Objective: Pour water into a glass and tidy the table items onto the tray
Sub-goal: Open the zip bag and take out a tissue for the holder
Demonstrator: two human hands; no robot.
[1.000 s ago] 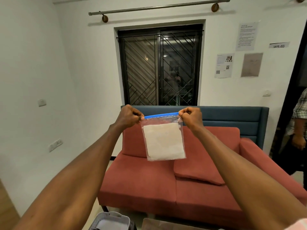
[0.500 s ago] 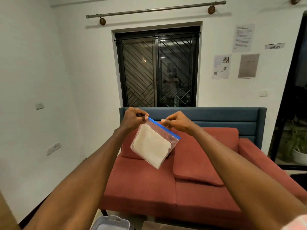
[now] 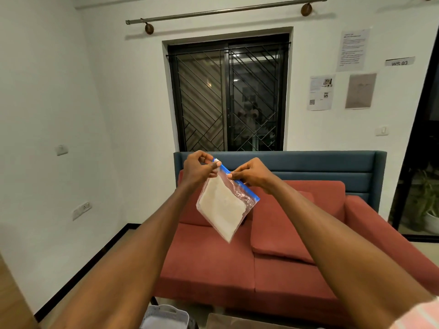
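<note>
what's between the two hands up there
In the head view, a short stretch of the blue zip strip of the clear bag runs between the left hand and the right hand; both pinch it.

A clear zip bag (image 3: 225, 205) with a blue seal strip is held up at arm's length in front of a red sofa (image 3: 273, 264). Its upper corner is pinched by the left hand (image 3: 198, 170); the seal just below that grip is pinched by the right hand (image 3: 251, 174). Below both grips the bag hangs tilted, with a white folded sheet inside it.
</note>
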